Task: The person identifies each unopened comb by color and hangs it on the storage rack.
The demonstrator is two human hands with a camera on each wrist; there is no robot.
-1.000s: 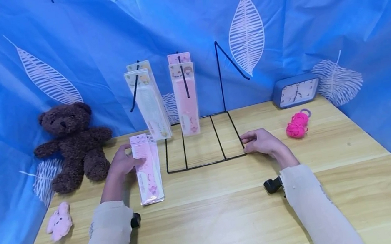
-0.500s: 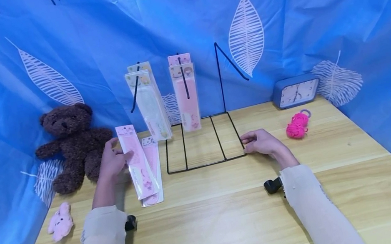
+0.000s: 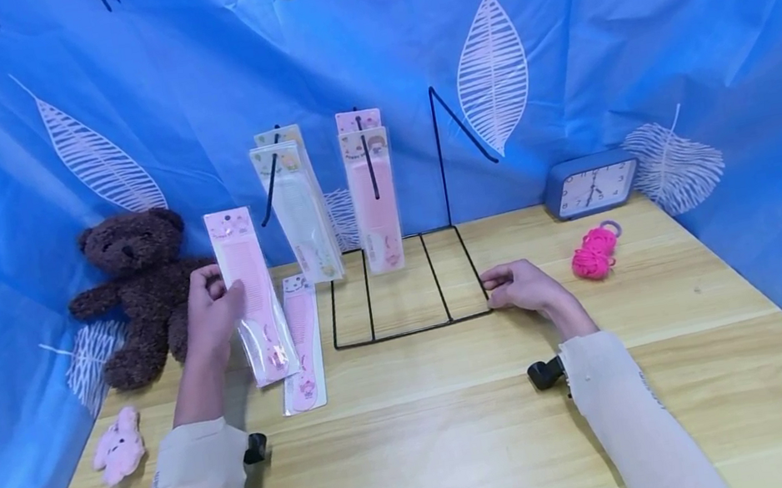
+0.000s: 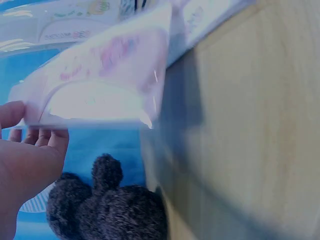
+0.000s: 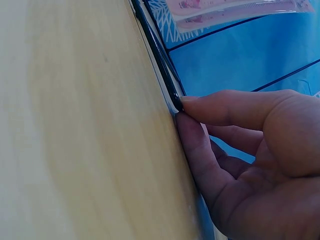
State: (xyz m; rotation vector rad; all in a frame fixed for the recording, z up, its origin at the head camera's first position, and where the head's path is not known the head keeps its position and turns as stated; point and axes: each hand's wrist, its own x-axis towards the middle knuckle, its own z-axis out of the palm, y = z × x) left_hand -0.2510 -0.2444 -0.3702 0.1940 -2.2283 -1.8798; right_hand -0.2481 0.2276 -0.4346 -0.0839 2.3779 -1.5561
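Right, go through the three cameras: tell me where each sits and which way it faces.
Head: above the wooden table, looking forward and down; both sleeved arms show, the left hand holding a pink packaged comb.
Left wrist: low beside that hand, facing the same comb and a brown teddy bear.
Right wrist: at table level, facing the right hand on the black wire rack.

I log: wire rack centre-back on worktop. Left hand left of rack, holding comb pack above second pack lying on worktop. Right hand at rack's right front corner. Teddy bear far left; yarn, clock right.
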